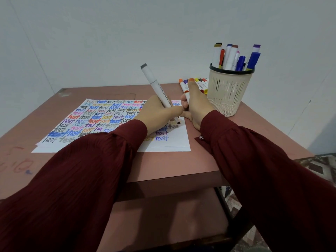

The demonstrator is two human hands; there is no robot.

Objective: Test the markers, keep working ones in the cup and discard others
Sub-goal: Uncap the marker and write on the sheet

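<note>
**Two hands busy, grey marker mid-word: watch for smear and mix-up**

Left hand (pixel 156 113) had fingers curled round the grey-capped marker (pixel 156 86), pinching it low on the barrel. Tip was down on the test sheet (pixel 171 142), partway through a dark "tes" near the sheet's 3 o'clock edge. Ink showed, so I judged this one a likely keeper.

Right hand (pixel 198 106) sat just beside the left, at its 3 o'clock, curled round a second white marker (pixel 187 98). Couldn't tell that one's colour or whether it was capped.

Mesh cup (pixel 229 95) stood at 2 o'clock on the table (pixel 181 164), already holding several markers (pixel 234 57). Loose markers (pixel 201 83) lay at 12 o'clock of the right hand, just beside the cup.

Risks:
- Left palm and sleeve rode over the written rows, so wet ink could smear.
- Word ran close to the paper edge, so an overshoot could mark the table.
- Right forearm passed near the cup, so a careless reach could tip it.
- Loose pile had no visible sorting, so tested and untested could get confused.
</note>
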